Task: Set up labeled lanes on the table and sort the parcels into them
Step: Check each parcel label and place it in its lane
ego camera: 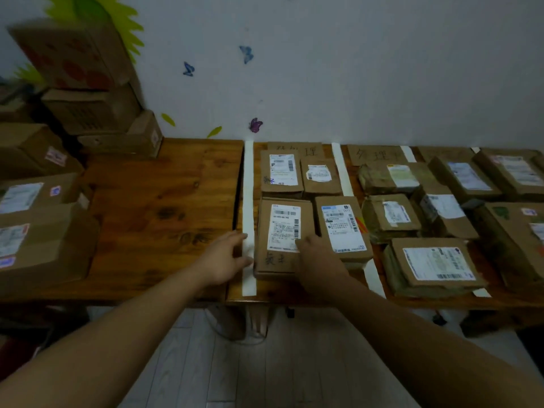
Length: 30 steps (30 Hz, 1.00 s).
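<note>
Bracing the nearest parcel [284,234] from both sides, the left hand [225,260] lay open with its fingers against the parcel's edge, over the tape [248,201]. The right hand [316,257] rested on the parcel's top, fingers loosely bent and gripping nothing. That parcel sat just right of the tape, at the near end of the first lane, with a neighbour [343,228] just beside it.

By my reading the lanes were finished: more strips [343,172] ran further right of the tape, and handwritten cards [297,149] lay at the lanes' far ends. Sorting looked well along, with four parcels in the first lane and others filling the lanes further right.

Left of the tape, across the table [153,201], boxes [35,225] waited at the edge and more were stacked by the wall [353,69]. A fair share seemed left to sort.
</note>
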Motion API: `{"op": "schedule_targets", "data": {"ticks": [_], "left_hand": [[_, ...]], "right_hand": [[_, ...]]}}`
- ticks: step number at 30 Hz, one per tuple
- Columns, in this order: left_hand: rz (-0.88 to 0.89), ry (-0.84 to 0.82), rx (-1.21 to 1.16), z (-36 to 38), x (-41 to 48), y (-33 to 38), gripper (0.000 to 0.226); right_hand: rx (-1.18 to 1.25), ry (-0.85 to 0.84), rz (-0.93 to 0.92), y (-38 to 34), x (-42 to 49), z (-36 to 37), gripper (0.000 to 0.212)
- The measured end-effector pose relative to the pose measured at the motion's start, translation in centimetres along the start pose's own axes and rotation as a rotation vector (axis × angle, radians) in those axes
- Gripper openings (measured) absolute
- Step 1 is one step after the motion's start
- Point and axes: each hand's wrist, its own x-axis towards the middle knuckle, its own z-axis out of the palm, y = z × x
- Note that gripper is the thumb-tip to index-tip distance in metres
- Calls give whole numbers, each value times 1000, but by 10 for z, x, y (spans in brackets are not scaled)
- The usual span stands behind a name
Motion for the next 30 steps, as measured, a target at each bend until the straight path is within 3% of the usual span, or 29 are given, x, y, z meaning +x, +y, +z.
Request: {"op": "schedule_targets", "data": {"ticks": [4, 8, 12, 21, 30], "left_hand": [[-135, 30, 41, -62, -26, -35, 66], [-234, 100, 85, -134, -65, -88, 66], [-306, 218, 119, -200, -112, -154, 64], [-459, 359, -26, -306, -163, -276, 61], [-520, 328, -141, -352, -119, -351, 64]], "right_hand": [[-10, -155, -149, -39, 13, -40, 52], [-56, -298, -325, -109, 27, -59, 49], [-49, -311, -421, -203, 46, -59, 51], [19, -219, -466, -382, 85, -34, 47], [-12, -287, -423, -448, 157, -13, 47]]}}
